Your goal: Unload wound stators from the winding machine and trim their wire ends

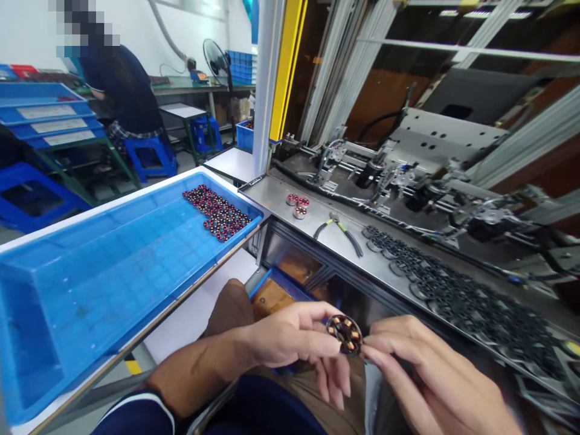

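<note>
My left hand point(299, 338) grips a round motor stator point(344, 334) by its left edge, between thumb and forefinger. The stator has a dark ring and copper windings, and its face is turned up toward me. At its right rim my right hand point(421, 362) is closed, thumb and forefinger pinched together. What lies between those right fingertips is too small to make out. Both hands are above my lap, in front of the metal bench point(290, 229). Pliers point(338, 232) with green and black handles lie on the bench beyond the hands.
Many black ring-shaped parts point(471, 290) cover the bench's right side. Three red-and-copper stators point(299, 204) sit near its left end. A blue tray point(99, 272) at left holds a cluster of similar stators point(217, 212). Machinery point(399, 175) stands behind the bench. A person point(120, 84) sits farther back.
</note>
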Tool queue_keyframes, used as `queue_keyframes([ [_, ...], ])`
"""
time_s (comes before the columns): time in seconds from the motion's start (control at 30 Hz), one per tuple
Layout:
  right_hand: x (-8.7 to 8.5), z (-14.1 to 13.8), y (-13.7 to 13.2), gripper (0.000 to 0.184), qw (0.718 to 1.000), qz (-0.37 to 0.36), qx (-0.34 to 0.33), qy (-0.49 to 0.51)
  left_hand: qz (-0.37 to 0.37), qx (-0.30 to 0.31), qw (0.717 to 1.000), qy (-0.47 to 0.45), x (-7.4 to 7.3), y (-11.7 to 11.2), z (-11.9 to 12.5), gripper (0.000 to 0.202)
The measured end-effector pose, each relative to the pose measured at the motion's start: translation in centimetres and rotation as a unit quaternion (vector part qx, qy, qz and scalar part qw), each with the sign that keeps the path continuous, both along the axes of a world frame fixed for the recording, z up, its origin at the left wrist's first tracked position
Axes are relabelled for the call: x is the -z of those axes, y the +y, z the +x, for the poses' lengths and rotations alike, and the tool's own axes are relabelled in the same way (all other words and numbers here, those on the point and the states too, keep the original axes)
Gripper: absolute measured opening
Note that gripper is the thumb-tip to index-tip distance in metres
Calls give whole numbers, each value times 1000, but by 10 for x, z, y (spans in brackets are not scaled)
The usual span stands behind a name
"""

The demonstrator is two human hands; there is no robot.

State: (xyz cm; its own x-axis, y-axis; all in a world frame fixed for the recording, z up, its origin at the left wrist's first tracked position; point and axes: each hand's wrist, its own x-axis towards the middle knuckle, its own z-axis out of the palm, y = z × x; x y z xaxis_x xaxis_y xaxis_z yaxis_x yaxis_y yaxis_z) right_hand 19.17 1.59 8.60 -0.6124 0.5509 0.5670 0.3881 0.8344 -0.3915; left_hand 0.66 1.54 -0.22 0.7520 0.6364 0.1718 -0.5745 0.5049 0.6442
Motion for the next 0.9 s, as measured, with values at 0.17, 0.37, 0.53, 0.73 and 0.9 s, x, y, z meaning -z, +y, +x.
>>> queue_keyframes([
  [0.17,-2,-6,1,12,998,-18,49,22,0,-154,988,-29,-5,-9,-1,46],
  [0.37,-7,-14,2,12,995,-70,25,66,-30,-269,960,-66,-14,-7,-8,41],
  [0.53,-9,-15,4,11,996,-45,-49,57,-26,-8,1000,2,2,3,-4,58],
  [0.73,-7,-10,3,10,999,-11,0,44,17,-149,987,54,4,-5,-5,29],
  [0.9,-5,-13,4,14,993,-60,67,76,29,-271,962,22,-14,-12,-10,38],
])
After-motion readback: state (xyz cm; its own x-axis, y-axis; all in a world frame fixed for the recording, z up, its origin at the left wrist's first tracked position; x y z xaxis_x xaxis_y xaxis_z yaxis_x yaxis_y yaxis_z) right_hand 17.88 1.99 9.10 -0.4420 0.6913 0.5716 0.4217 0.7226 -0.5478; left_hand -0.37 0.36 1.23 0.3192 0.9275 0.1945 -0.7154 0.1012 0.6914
